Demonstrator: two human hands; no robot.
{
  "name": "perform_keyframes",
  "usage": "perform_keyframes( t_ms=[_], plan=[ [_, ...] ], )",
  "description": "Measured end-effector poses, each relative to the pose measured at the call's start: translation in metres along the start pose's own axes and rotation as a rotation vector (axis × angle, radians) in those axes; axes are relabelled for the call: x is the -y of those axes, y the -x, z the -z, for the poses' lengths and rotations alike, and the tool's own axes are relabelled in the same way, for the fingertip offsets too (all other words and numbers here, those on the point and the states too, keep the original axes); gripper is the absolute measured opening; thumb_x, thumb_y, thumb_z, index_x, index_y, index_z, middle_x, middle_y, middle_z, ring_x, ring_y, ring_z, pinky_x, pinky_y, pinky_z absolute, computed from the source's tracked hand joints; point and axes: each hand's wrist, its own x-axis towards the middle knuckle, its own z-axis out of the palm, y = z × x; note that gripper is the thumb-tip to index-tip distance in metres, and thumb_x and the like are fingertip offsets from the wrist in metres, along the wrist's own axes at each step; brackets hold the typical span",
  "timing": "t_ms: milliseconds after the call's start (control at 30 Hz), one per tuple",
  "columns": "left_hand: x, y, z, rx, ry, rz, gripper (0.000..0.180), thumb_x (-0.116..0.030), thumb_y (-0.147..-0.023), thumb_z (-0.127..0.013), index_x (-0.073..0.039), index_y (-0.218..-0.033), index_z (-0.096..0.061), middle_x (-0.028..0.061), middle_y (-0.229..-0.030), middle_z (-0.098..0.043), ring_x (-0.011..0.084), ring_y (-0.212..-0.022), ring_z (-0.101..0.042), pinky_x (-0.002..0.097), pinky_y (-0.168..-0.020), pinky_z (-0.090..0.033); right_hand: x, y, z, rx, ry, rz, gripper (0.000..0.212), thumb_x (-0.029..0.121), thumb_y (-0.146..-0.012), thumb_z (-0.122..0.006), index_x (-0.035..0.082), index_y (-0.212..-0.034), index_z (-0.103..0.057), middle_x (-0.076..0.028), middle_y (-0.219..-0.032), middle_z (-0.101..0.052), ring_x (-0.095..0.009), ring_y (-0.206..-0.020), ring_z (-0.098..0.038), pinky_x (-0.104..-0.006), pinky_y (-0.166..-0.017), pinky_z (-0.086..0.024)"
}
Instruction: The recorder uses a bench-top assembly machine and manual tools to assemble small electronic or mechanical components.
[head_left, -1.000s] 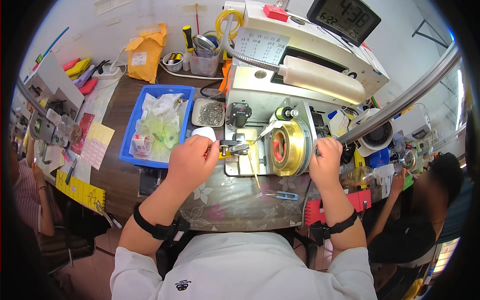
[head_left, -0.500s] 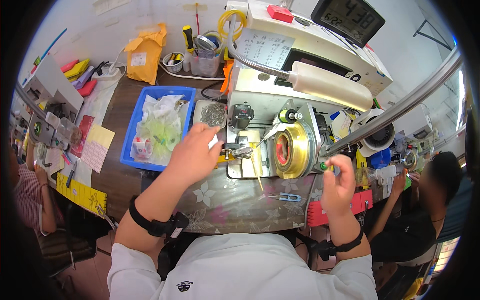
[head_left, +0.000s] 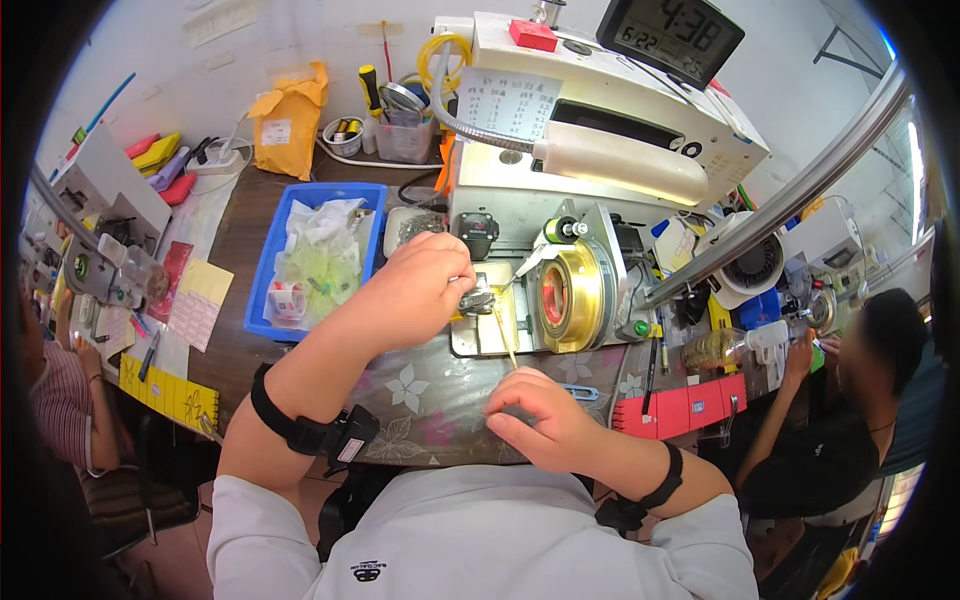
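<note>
My left hand (head_left: 425, 290) reaches over the front left of a coil-winding machine. Its fingers are pinched together at the small metal fixture (head_left: 478, 296); whatever they hold is hidden. My right hand (head_left: 545, 415) is over the table's front part, fingers curled and thumb close to the index finger. Anything between those fingertips is too small to make out. Beside the fixture, a yellow pointed strip (head_left: 507, 325) slants down toward my right hand. To its right stands the gold-coloured wheel (head_left: 572, 300) of the machine, with a red ring round its hub.
A blue tray (head_left: 262, 290) with plastic bags stands left, beside a small container of metal bits (head_left: 408, 225). A white lamp (head_left: 625, 160) overhangs the machine. Blue thread snips (head_left: 580, 392) and a red pad (head_left: 680, 408) lie right. Co-workers (head_left: 835, 420) sit at both sides.
My right hand has moved left and nearer to me, from beside the wheel to the table's front. My left hand has shifted right onto the fixture; the white piece at its fingertips no longer shows.
</note>
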Motion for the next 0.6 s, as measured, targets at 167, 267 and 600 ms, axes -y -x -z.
perform_keyframes(
  t_ms=[167, 267, 600],
  plan=[
    [-0.022, 0.023, -0.011, -0.240, 0.039, -0.026, 0.008, -0.004, -0.082, -0.060, 0.002, -0.079, -0.057, 0.0165, -0.088, -0.058, 0.0359, -0.089, -0.055, 0.0426, -0.081, -0.045, -0.023, -0.020, -0.024, -0.248, -0.427, -0.355, 0.022, 0.025, -0.097, -0.056, 0.004, -0.102, -0.058, -0.003, -0.087, -0.057, -0.013, -0.083, -0.052, -0.0276, -0.074, -0.042],
    [-0.038, 0.044, -0.038, -0.117, -0.050, -0.043, 0.008, -0.006, -0.082, -0.061, 0.001, -0.078, -0.058, 0.0160, -0.088, -0.059, 0.0360, -0.085, -0.057, 0.0434, -0.075, -0.046, -0.041, -0.046, -0.033, -0.476, -0.667, -0.513, 0.026, 0.029, -0.100, -0.050, 0.003, -0.106, -0.054, 0.002, -0.084, -0.052, -0.005, -0.075, -0.045, -0.0219, -0.067, -0.040],
    [-0.014, 0.004, -0.011, -0.247, -0.077, 0.053, 0.014, -0.013, -0.084, -0.062, -0.001, -0.090, -0.066, 0.0131, -0.086, -0.064, 0.0323, -0.080, -0.061, 0.0407, -0.071, -0.049, -0.071, -0.072, -0.044, -0.786, -0.599, -0.538, 0.022, 0.024, -0.101, -0.048, 0.003, -0.100, -0.053, 0.000, -0.083, -0.053, -0.006, -0.074, -0.045, -0.0232, -0.068, -0.040]
  ],
)
